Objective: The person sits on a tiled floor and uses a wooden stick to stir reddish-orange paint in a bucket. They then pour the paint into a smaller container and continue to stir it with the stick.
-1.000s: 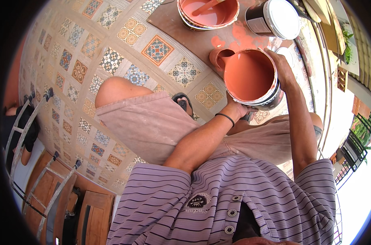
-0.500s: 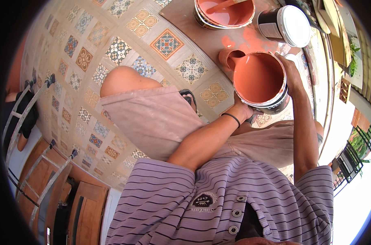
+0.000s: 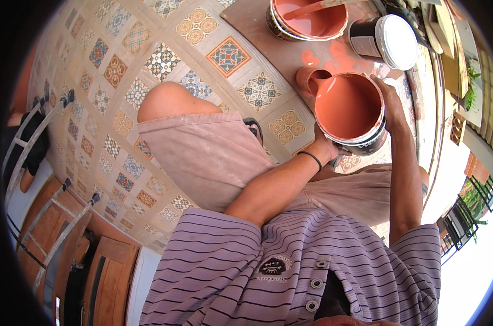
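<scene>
Between my hands is a paint bucket [image 3: 372, 145] with a white rim and dark label, tilted to the left. Reddish-orange paint [image 3: 348, 108] fills its mouth and runs over the lip into a small paint-covered cup [image 3: 305, 80]. My left hand [image 3: 327, 146] grips the bucket low on its near left side; some of its fingers are hidden beneath. Along the right side my right hand [image 3: 391, 106] is wrapped round the bucket, fingertips near the rim. Whether the bucket rests on anything cannot be seen.
Beyond the cup stands another bucket [image 3: 276, 24] of orange paint with a stick [image 3: 317, 7] in it. A lidded black-and-white pail [image 3: 366, 37] lies beside it. Both are on a paint-spotted board [image 3: 246, 19]. A metal ladder [image 3: 56, 239] and another person's leg [image 3: 28, 176] are at the left.
The view has shifted slightly, so most things sit a little further right. Both hands keep their hold on the tilted bucket, and paint still runs into the cup.
</scene>
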{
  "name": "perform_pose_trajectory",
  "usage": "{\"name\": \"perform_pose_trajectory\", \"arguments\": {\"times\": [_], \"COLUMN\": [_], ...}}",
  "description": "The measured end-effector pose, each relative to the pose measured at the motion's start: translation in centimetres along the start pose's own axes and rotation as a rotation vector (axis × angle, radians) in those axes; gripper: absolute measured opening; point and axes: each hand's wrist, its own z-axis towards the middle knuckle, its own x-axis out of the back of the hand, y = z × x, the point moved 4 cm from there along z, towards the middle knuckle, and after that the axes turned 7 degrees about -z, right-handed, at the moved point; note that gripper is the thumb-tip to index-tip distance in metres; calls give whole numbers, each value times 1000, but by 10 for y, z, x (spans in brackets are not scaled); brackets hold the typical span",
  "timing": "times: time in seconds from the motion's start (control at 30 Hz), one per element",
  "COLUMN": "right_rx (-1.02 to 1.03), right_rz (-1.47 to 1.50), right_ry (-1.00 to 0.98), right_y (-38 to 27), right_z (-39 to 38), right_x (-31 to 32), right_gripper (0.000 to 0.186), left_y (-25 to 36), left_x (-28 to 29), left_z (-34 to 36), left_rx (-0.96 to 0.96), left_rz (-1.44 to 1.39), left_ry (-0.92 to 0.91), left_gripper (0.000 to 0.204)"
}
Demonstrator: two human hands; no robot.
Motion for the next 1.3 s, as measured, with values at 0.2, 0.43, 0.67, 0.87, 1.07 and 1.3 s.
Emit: {"name": "perform_pose_trajectory", "arguments": {"times": [0.2, 0.43, 0.67, 0.87, 1.07, 1.3], "right_rx": [10, 15, 16, -58, -160, -63], "right_rz": [-15, -9, 174, 462, 620, 619], "right_ry": [-21, -21, -65, -61, -122, -135], "right_y": [5, 22, 52, 82, 90, 94], "right_z": [1, 4, 12, 19, 14, 7], "right_x": [0, 4, 7, 9, 17, 24], "right_gripper": [53, 52, 50, 45, 47, 49], "left_y": [1, 4, 5, 1, 12, 23], "left_x": [-14, -20, -31, -26, -12, -1], "left_z": [-26, -33, -47, -31, 6, 22], "left_rx": [-50, -117, -216, -343, -480, -505], "left_rz": [-1, 58, 149, 29, 70, 93], "left_ry": [4, 71, 128, 44, -75, -262], "left_gripper": [104, 105, 84, 85, 52, 45]}}
